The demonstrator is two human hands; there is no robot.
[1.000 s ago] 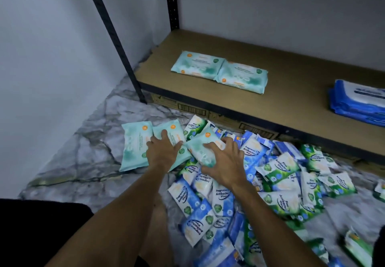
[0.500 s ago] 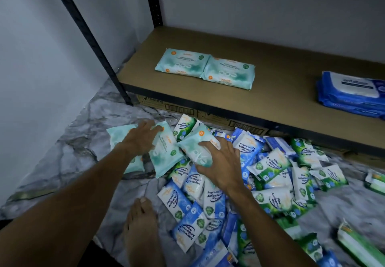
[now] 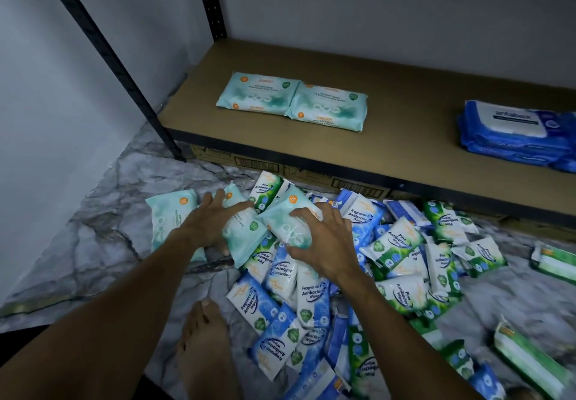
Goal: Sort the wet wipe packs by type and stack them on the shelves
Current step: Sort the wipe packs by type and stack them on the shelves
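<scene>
Your left hand point(image 3: 212, 223) is clamped over the middle teal pack point(image 3: 244, 234), fingers across its top and thumb at its lower edge. Your right hand point(image 3: 325, 243) is spread over the right teal pack point(image 3: 285, 217), thumb hooked under the near edge. Both packs are down at floor level, half on the pile point(image 3: 389, 262) of small blue and green packs, and they overlap each other where your hands meet.

That overlap is your first risk. Lift one hand ahead of the other and the soft film may drag its neighbour sideways out of your grip. These packs look slick and squashy, so a one-handed hold near an edge could let one fold and slide out.

The right teal pack lies on top of small pine and fragrance-free packs. A fingertip catching one of those would carry the wrong type up to the shelf point(image 3: 405, 94).

The third teal pack point(image 3: 171, 220) lies on the floor point(image 3: 93, 243) just beside your left hand, easy to forget with both hands full.

On the shelf, two teal packs point(image 3: 291, 100) lie side by side. Set yours squarely on them, or the stack may slump toward the front edge. Keep well apart from the blue packs point(image 3: 514, 133).
</scene>
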